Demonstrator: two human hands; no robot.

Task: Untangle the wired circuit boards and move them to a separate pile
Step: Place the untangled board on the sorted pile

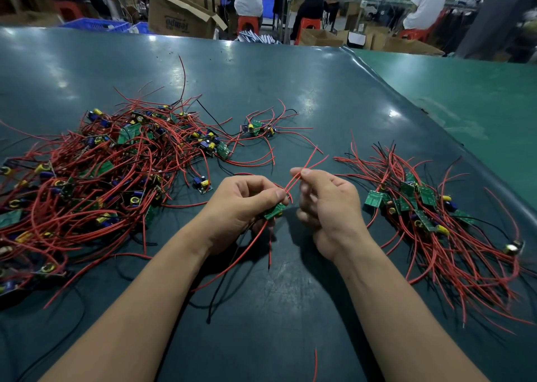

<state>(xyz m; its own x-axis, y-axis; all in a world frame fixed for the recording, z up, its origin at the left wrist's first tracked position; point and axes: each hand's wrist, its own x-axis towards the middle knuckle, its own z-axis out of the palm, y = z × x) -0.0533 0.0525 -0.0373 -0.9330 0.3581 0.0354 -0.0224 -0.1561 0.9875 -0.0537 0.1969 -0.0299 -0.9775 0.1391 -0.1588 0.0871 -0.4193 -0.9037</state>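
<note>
Between the piles, left hand (247, 198) gripped board (274, 211), right hand (325, 198) pinched red wires (302, 169); best drawn out slowly, straight.

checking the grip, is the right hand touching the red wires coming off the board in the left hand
Touching. The head view shows the right hand pinching the red wires between thumb and forefinger, above the board held by the left hand.

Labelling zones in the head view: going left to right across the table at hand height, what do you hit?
Tangled pile of wired boards → left hand gripping a green board → right hand pinching its red wires → sorted pile of boards → lighter green mat at the right edge.
</note>
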